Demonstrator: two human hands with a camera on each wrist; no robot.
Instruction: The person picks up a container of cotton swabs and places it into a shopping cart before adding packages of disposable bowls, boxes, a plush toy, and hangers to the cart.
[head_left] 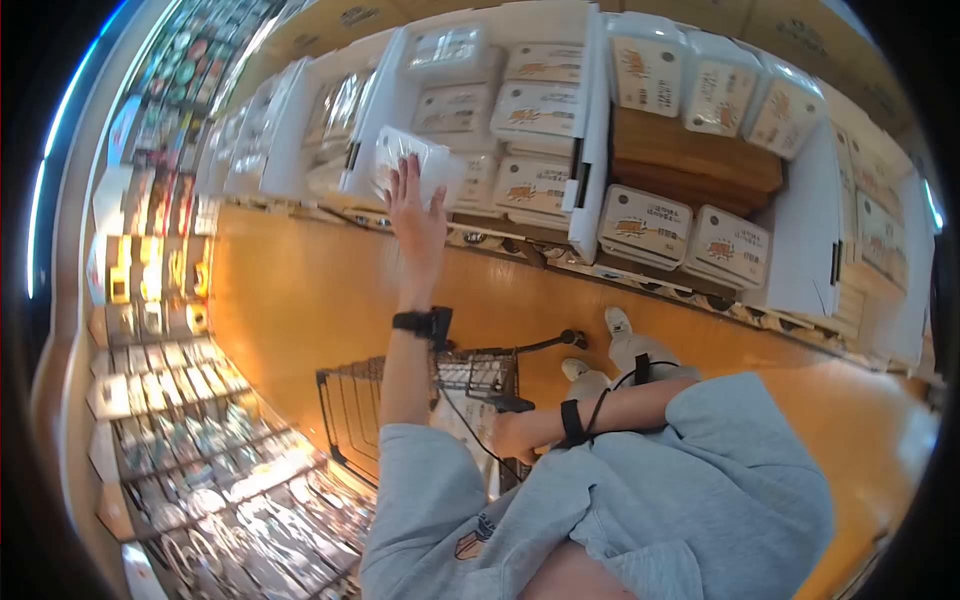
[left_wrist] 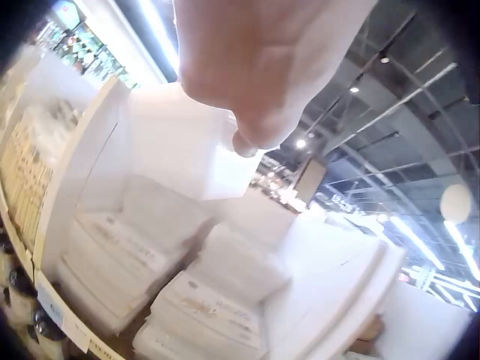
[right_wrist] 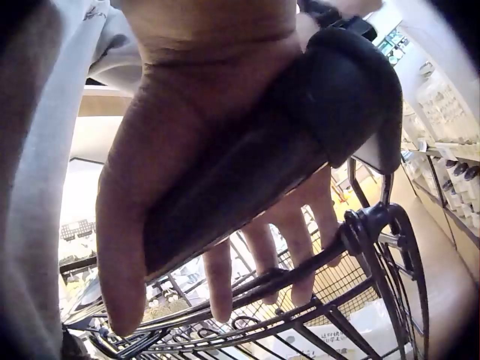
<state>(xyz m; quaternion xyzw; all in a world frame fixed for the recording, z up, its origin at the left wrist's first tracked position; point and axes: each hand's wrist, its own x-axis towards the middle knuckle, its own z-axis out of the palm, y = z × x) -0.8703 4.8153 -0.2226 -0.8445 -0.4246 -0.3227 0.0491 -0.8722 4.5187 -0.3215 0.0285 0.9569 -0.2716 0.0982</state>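
Observation:
My left hand holds a white, plastic-wrapped pack, its fingers spread over the top and the thumb at the side. In the left wrist view this hand is above the pack, which is tilted over stacks of similar packs in a white bin. Down at the shopping cart, my right hand grips the handle. The right wrist view shows the hand over the black handle, thumb on one side and fingers on the other.
White bins of labelled packs line the display, with a wooden block between some packs. A white pack shows through the cart's wire. Shelves of goods stand at the left; orange floor lies between them and the display.

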